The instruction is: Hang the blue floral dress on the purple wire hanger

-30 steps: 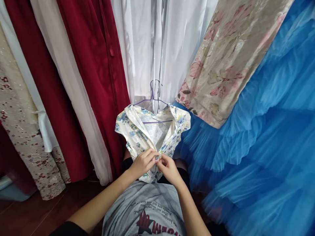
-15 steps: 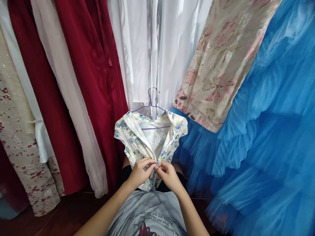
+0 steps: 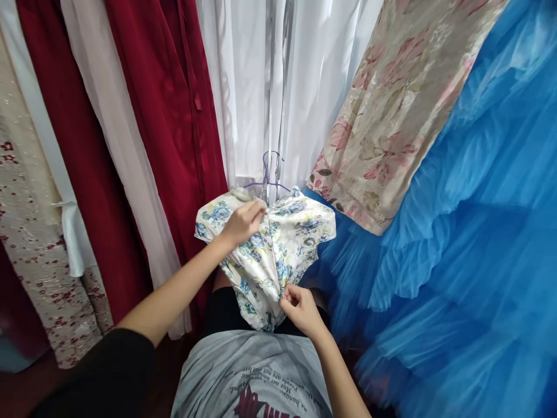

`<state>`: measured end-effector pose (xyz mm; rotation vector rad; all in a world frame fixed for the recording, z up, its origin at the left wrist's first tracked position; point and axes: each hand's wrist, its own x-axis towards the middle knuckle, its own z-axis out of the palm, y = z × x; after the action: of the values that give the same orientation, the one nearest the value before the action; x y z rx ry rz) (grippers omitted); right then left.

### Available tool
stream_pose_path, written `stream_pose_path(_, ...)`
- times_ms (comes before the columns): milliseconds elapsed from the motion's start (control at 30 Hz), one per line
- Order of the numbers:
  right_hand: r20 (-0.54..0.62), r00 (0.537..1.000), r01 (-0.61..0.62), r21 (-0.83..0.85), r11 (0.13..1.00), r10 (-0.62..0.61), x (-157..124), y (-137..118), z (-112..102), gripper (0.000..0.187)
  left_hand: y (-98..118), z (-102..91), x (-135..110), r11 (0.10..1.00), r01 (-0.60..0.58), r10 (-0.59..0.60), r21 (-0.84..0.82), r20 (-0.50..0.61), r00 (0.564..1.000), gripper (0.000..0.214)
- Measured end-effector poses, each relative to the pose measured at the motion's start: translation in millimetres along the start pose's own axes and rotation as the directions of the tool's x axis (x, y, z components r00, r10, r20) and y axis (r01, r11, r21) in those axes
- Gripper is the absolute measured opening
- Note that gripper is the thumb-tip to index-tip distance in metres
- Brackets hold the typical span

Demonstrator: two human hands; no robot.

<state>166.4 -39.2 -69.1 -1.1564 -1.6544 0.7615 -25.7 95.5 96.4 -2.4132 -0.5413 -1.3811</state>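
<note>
Well to the left of my left grip hang one flower-dotted beige cloth [image 3: 26,232], one white length [image 3: 77,232] and two red lengths [image 3: 80,174] with one pale pink length [image 3: 112,128] between them. My left grip [image 3: 246,222] is pinched closed at the top of the seam running down the one blue-flowered garment [image 3: 261,273]; whatever small part sits under the fingertips is hidden. The garment spreads beneath and between both grips, on one purple hanger [image 3: 266,182] that shows just above my left grip. I judge it light, soft and limp, likely to bunch unless kept taut, so the seam's two ends seem the best places to hold. Below and to the right, my right grip [image 3: 300,306] pinches the seam's lower end, thumb against finger. Farther right of it hang one pink-flowered cloth [image 3: 383,139] and one mass of blue tulle [image 3: 474,255]
</note>
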Motion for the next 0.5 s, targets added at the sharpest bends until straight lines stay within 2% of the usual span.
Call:
stream_pose_path(67, 0.045, 0.999, 0.015, -0.055, 0.998, -0.012, -3.2, 0.3, 0.6, 0.02, -15.7, -7.3, 33.7, 0.997, -0.029, 0.029, 0.064, -0.004, 1.0, 0.015)
stream_pose_path(133, 0.136, 0.99, 0.036, -0.108, 0.994, -0.021, -3.4, 1.3, -0.4, 0.02, -23.6, -14.5, 58.4, 0.995, 0.01, -0.007, 0.098, -0.037, 0.999, 0.014)
stream_pose_path(233, 0.269, 0.962, 0.08, -0.156, 0.984, -0.036, 5.1, 0.7, -9.3, 0.019, -24.0, -25.2, 74.2, 0.987, 0.102, -0.093, 0.124, -0.082, 0.992, 0.014)
stream_pose_path(300, 0.291, 0.955, 0.113, -0.157, 0.981, -0.063, 16.1, -3.1, -18.2, 0.019, -21.2, -30.2, 71.0, 0.987, 0.132, -0.131, 0.09, -0.017, 0.991, 0.016)
stream_pose_path(367, 0.285, 0.954, 0.143, -0.155, 0.977, -0.095, 27.8, -8.3, -24.8, 0.018, -20.6, -30.6, 59.9, 0.988, 0.152, -0.155, 0.037, 0.104, 0.982, 0.025)
stream_pose_path(433, 0.326, 0.94, 0.168, -0.188, 0.968, -0.1, 36.5, -12.0, -26.5, 0.018, -24.6, -25.5, 45.8, 0.987, 0.155, -0.158, 0.031, 0.217, 0.963, 0.036)
stream_pose_path(500, 0.395, 0.916, 0.185, -0.248, 0.951, -0.075, 40.8, -13.2, -24.2, 0.018, -32.0, -17.1, 34.1, 0.986, 0.148, -0.162, 0.07, 0.278, 0.947, 0.036)
